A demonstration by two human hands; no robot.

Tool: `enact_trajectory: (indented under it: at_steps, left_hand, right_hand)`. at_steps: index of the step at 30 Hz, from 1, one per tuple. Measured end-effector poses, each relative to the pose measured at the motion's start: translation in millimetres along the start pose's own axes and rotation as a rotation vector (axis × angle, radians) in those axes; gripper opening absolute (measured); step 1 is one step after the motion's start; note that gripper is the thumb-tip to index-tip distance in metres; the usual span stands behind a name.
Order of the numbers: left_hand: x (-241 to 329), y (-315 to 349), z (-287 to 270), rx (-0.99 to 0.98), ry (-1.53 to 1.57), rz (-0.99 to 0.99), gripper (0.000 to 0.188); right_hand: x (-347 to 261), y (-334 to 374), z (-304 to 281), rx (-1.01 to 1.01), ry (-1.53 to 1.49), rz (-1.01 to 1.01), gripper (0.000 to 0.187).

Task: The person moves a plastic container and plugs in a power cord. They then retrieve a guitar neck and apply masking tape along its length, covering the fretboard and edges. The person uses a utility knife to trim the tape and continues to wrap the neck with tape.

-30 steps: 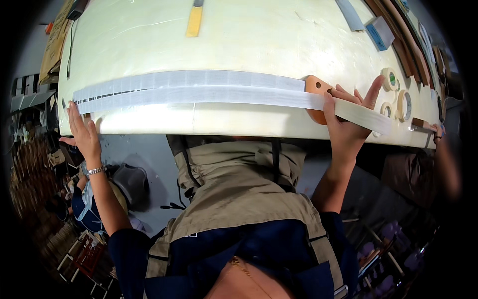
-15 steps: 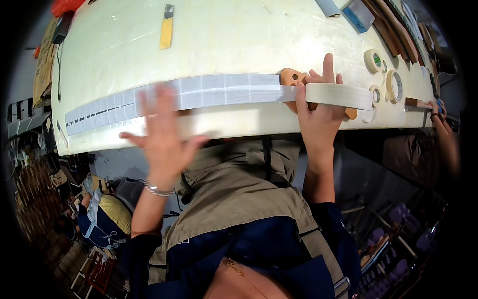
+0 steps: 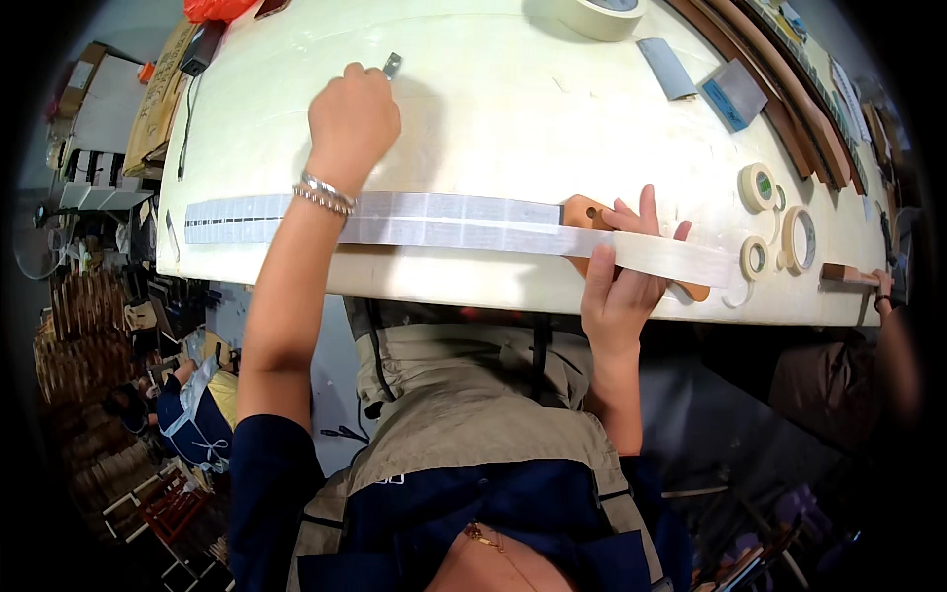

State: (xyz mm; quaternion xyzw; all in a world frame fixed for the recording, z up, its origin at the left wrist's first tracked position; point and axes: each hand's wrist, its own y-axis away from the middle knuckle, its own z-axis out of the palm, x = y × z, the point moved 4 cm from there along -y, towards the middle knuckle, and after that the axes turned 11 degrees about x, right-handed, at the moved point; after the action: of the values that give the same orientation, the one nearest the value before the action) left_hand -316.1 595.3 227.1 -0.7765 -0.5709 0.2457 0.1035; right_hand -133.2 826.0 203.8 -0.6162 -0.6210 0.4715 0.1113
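A guitar neck lies across the near part of the table, its fretboard covered with strips of pale masking tape (image 3: 444, 219). The brown headstock (image 3: 580, 209) has holes and points right. Over the headstock, my right hand (image 3: 623, 301) holds a wide roll of masking tape (image 3: 671, 259), thumb at its left end and some fingers sticking out beyond it. A tape strip runs from this roll onto the fretboard. Beyond the neck, my left hand (image 3: 353, 118) is closed around a flat yellow-handled tool; only its grey metal end (image 3: 393, 66) shows, the rest hidden by the fist.
Several smaller tape rolls (image 3: 758, 187) lie at the right. A grey sanding block (image 3: 734, 95) and brown wooden lengths (image 3: 760, 89) lie far right; a big tape roll (image 3: 600, 18) sits at the back. Another person's hand (image 3: 881, 284) is at the right edge.
My left hand has moved from the taped neck up and away to the yellow-handled tool and closed on it. My right hand stays at the headstock with the tape roll. The view has shifted.
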Motion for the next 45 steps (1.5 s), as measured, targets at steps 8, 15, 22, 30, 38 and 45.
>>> enact_trajectory:
  at_steps: [8, 15, 22, 30, 38, 45]
  left_hand:
    - [22, 3, -49, -0.044, 0.685, -0.235, 0.018]
    - [111, 114, -81, -0.361, 1.652, -0.587, 0.053]
    - [118, 113, -75, -0.454, 1.649, -0.566, 0.051]
    - [120, 113, -72, -0.392, 1.581, -0.589, 0.047]
    - [122, 114, -74, -0.402, 1.546, -0.664, 0.044]
    - [116, 110, -77, -0.518, 1.654, -0.77, 0.049]
  right_hand:
    - [4, -1, -1, 0.096, -0.062, 0.045, 0.051]
    - [2, -2, -1, 0.087, -0.091, 0.022, 0.048]
    - [2, -2, -2, 0.064, -0.077, 0.026, 0.047]
    - [2, -2, -1, 0.071, -0.069, 0.013, 0.045]
    - [-3, -1, -4, 0.072, -0.09, 0.107, 0.041]
    - [-69, 20, -37, 0.118, -0.615, -0.283, 0.021]
